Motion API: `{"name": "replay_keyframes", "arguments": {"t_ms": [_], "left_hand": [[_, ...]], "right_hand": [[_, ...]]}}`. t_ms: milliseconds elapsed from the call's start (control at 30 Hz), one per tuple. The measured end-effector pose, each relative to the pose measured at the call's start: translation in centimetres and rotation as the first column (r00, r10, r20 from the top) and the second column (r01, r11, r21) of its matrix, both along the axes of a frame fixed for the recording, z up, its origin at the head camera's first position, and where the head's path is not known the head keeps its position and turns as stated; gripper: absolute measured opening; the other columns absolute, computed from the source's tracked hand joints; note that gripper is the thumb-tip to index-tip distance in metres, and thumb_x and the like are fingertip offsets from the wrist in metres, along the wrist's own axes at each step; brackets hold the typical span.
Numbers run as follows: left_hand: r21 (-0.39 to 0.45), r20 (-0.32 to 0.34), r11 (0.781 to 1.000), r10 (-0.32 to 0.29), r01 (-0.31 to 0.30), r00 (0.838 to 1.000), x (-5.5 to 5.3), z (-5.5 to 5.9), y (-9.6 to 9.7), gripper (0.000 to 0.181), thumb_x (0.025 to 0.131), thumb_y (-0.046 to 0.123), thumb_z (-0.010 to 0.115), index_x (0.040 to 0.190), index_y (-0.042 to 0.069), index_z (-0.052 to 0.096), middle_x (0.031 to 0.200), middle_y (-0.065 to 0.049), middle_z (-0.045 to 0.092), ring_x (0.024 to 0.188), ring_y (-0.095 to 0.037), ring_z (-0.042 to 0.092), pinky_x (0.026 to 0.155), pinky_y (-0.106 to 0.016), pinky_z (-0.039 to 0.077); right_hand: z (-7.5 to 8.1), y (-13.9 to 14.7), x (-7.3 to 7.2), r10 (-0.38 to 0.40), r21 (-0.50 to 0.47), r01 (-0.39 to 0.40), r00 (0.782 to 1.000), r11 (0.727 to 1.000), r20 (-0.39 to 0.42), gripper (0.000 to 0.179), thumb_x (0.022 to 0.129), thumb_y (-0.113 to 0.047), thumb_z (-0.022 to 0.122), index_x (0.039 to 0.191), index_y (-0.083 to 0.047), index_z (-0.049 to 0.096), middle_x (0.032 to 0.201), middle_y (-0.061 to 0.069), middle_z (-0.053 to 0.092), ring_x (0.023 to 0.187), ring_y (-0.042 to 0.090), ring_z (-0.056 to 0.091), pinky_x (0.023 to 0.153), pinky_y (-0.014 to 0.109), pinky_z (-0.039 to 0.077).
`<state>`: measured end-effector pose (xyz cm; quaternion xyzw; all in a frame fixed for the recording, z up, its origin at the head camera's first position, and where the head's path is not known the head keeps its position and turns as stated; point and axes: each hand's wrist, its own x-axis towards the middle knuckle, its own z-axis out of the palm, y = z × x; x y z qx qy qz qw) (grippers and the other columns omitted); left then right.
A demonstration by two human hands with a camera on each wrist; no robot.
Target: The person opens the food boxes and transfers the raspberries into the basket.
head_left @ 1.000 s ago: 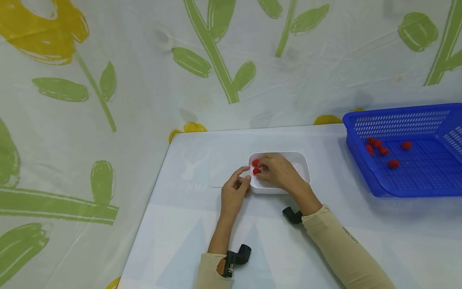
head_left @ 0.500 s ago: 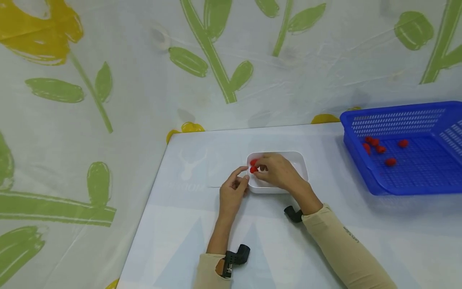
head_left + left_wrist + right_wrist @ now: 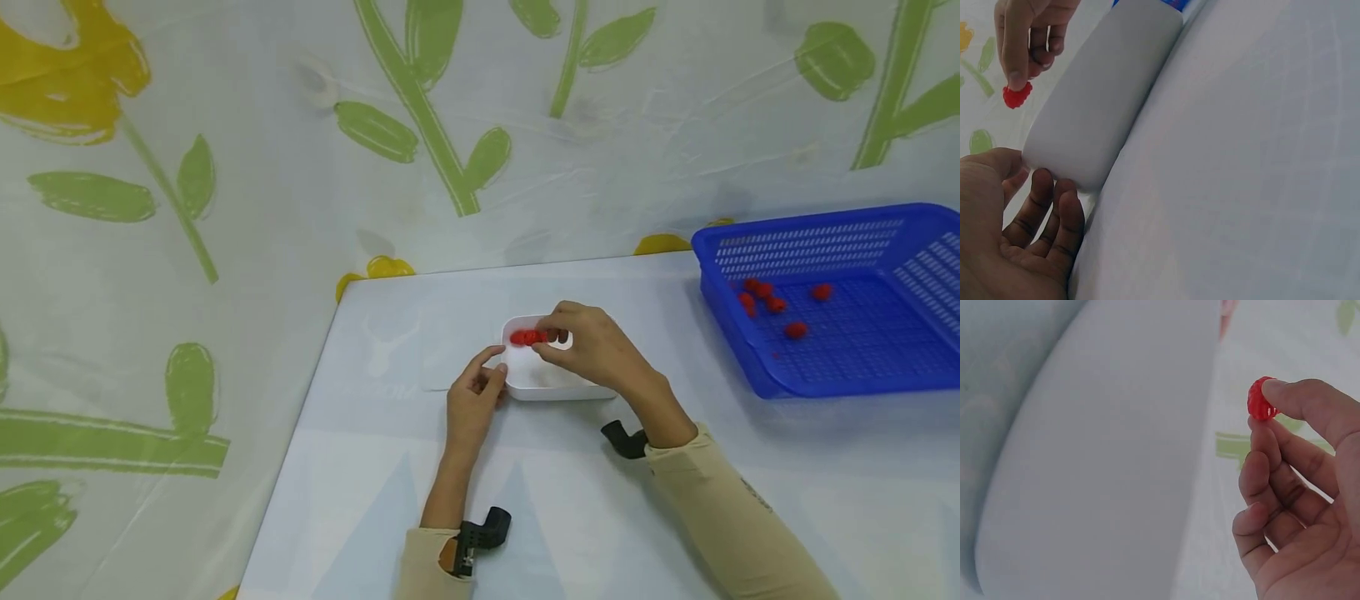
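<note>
A white rectangular tray [image 3: 558,393] stands on the table, seen from its side in both wrist views. My left hand [image 3: 471,407] holds its left end, with the index fingertip at the rim and the other fingers curled against the outer wall. Over the tray, my right hand [image 3: 600,346] pinches a red raspberry [image 3: 1262,400] between thumb and index finger. The left wrist view also shows this raspberry [image 3: 1017,95], above the tray's edge. Beneath, red raspberries [image 3: 519,337] lie at the tray's far left; the fingers partly hide them, so how many is unclear.
At the right of the table sits a blue slotted plastic basket [image 3: 742,367] holding several raspberries [image 3: 797,331]. A curtain with a leaf pattern [image 3: 262,208] rises behind the table and along its left. Black wrist cameras [image 3: 487,529] are strapped to both arms.
My right hand has risen slightly and shifted right over the tray, with a raspberry between its fingertips. The left hand keeps its hold on the tray. The head view has shifted a little.
</note>
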<state>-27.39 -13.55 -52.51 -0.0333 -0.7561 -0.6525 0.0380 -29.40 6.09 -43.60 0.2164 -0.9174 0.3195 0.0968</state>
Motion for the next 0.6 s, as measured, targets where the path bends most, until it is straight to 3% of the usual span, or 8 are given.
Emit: {"name": "replay_keyframes", "arguments": {"t_ms": [200,600], "left_hand": [[0.01,-0.001,1.0,-0.004,0.004,1.0,0.0,-0.2,0.0,0.029,0.087,0.04,0.06,0.115,0.034,0.061,0.078,-0.005,0.058,0.065,-0.021,0.056,0.058,-0.029,0.051],[0.018,-0.009,1.0,0.001,-0.001,1.0,0.1,0.1,0.1,0.029,0.086,0.04,0.062,0.114,0.032,0.062,0.079,-0.005,0.058,0.066,-0.019,0.058,0.058,-0.029,0.052]], "right_hand": [[1.0,1.3,0.5,0.026,-0.027,-0.028,0.997,0.999,-0.068,0.015,0.078,-0.02,0.072,0.092,-0.014,0.07,0.08,-0.003,0.058,0.073,0.011,0.053,0.063,0.026,0.046],[2.5,4.1,1.5,-0.04,-0.073,0.035,0.996,0.997,-0.077,0.012,0.08,-0.02,0.071,0.092,-0.02,0.07,0.08,-0.009,0.055,0.077,0.009,0.051,0.064,0.028,0.045]]}}
